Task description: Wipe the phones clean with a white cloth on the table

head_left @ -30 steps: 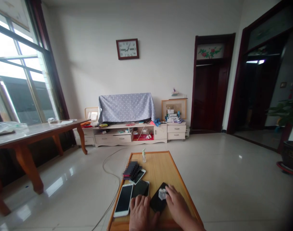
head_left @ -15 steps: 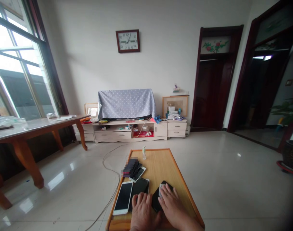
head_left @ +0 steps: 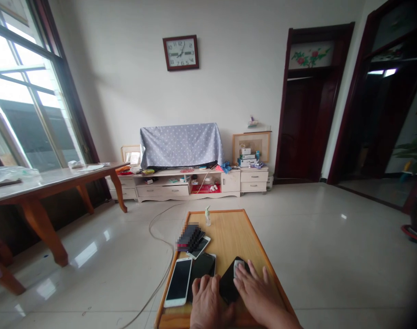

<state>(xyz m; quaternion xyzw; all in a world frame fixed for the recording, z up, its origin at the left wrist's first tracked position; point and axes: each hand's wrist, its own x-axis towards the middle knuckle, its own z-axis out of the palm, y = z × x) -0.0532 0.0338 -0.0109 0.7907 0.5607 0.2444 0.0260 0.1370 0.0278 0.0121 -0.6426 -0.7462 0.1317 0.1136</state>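
On a low wooden table (head_left: 230, 230) a black phone (head_left: 229, 285) lies screen up between my hands. My left hand (head_left: 206, 301) rests flat beside it, fingers on the phone's left edge. My right hand (head_left: 258, 294) presses a small white wipe (head_left: 238, 269) onto the phone's upper end with its fingers stretched out. Left of them lie another dark phone (head_left: 203, 267) and a white-framed phone (head_left: 178, 288).
A stack of phones (head_left: 192, 237) and a small spray bottle (head_left: 207, 215) stand further up the table. A cable (head_left: 156, 237) trails over the tiled floor on the left. A long wooden table (head_left: 40, 187) stands at the left, a TV cabinet (head_left: 187, 183) at the far wall.
The view has tilted up a little. My right hand has slid the white wipe along the black phone toward its far end; my left hand stays beside the phone.
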